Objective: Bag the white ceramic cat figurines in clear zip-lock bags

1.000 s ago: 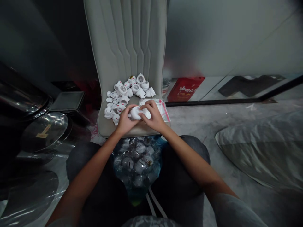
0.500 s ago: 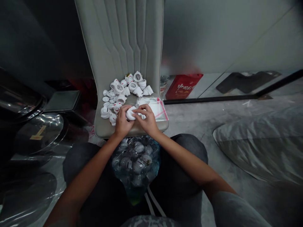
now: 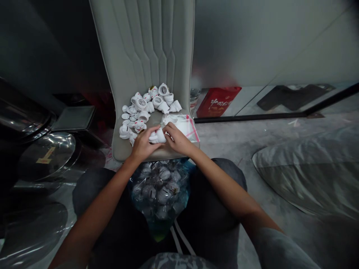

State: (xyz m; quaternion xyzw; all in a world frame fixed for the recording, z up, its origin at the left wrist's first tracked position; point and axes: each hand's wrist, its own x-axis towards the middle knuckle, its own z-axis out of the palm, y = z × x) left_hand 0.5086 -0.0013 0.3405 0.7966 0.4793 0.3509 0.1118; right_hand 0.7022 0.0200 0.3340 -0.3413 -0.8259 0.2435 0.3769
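Note:
My left hand (image 3: 143,144) is wrapped round a white cat figurine (image 3: 158,136), which lies on its side above the front of the chair seat. At the figurine's right end, the bent fingers of my right hand (image 3: 177,139) press against it; whether a small part sits under them is hidden. Several more white cat figurines (image 3: 141,105) with red markings lie heaped on the seat, some with round openings showing. Small white discs (image 3: 125,116) are scattered at the heap's left side. Beside my right hand lies a clear plastic packet with a pink-red edge (image 3: 187,127).
The grey chair (image 3: 146,45) stands against a glass panel. Between my knees sits a clear bluish plastic bag (image 3: 159,194) full of white figurines. Shiny round metal containers (image 3: 46,155) are at left. A red bag (image 3: 218,102) stands behind the glass at right.
The figurine has turned from end-on to lying sideways in my left hand. My right hand has changed from a raised pinch at its face to curled fingers against its right end.

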